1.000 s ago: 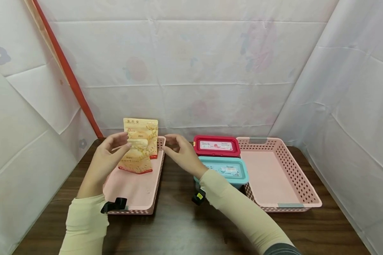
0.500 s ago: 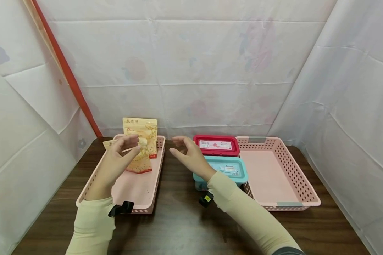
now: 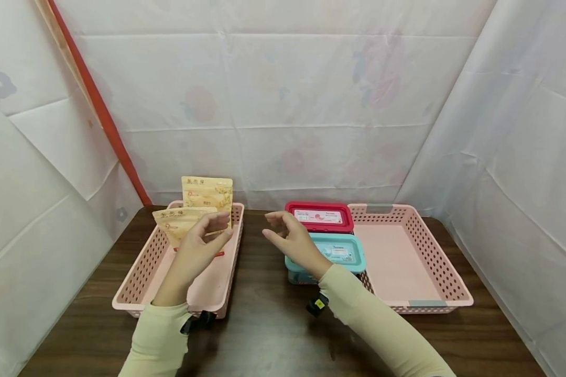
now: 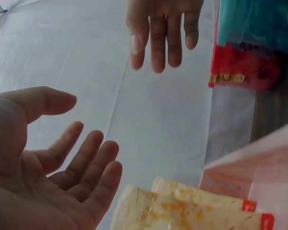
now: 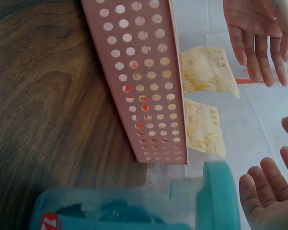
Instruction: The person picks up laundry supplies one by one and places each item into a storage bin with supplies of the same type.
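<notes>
My left hand [image 3: 200, 248] hovers over the right side of the left pink basket [image 3: 139, 283], with relaxed fingers and nothing in them. Behind it, two yellow pouches with red bottom edges lean in that basket: a rear pouch [image 3: 207, 191] at the back, and a front pouch [image 3: 174, 222] partly covered by my hand. My right hand [image 3: 294, 242] is also without anything, in the air at the left side of a teal-lidded box [image 3: 341, 251]. In the right wrist view both hands [image 5: 271, 206] face each other, apart, and the basket's holed wall shows below.
Behind the teal-lidded box stands a red-lidded box [image 3: 320, 215]. To their right lies another pink basket [image 3: 445, 262] on the dark wooden table [image 3: 264, 335]. Pale patterned cloth [image 3: 283, 104] encloses the back and sides.
My left hand has moved right and toward me, away from the pouches, uncovering the front pouch's upper left. My right hand has drawn to the right, away from the left basket. The pouches stay put.
</notes>
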A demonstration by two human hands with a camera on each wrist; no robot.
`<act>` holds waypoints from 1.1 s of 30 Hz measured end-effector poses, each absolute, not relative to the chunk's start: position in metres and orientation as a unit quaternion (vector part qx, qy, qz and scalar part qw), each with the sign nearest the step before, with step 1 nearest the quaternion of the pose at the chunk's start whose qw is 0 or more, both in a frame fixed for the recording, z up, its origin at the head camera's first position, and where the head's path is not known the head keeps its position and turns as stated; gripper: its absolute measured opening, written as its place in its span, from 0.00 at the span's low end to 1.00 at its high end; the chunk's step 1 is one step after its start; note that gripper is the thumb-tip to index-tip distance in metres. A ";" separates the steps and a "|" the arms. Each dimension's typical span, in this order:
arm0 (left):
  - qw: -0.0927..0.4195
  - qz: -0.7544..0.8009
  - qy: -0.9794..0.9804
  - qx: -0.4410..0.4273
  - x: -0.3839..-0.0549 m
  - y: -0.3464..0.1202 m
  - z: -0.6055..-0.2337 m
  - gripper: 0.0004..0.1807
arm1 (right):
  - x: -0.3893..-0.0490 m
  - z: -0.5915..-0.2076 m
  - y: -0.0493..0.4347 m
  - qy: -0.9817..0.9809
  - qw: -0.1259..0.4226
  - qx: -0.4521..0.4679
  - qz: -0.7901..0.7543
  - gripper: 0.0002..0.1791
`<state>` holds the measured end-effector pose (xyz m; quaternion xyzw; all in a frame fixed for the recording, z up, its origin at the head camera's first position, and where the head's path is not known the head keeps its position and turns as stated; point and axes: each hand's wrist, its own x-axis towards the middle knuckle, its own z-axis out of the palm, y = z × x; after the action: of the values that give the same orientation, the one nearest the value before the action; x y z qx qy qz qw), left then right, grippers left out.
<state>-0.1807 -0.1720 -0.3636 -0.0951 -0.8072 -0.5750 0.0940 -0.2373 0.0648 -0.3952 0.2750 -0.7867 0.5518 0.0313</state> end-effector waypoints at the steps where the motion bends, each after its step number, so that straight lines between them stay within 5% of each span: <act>1: 0.093 -0.577 -0.805 -0.098 -0.181 -0.170 -0.365 0.24 | -0.237 -0.396 0.067 -0.786 0.030 0.274 0.553 0.22; 33: 0.050 -0.612 -0.780 -0.126 -0.181 -0.107 -0.391 0.19 | -0.210 -0.403 0.146 -0.810 0.041 0.234 0.537 0.24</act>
<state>-0.1806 -0.1072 -0.3910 -0.1258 -0.7795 -0.6116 0.0499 -0.2100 0.1460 -0.4033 0.2337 -0.8096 0.5369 0.0414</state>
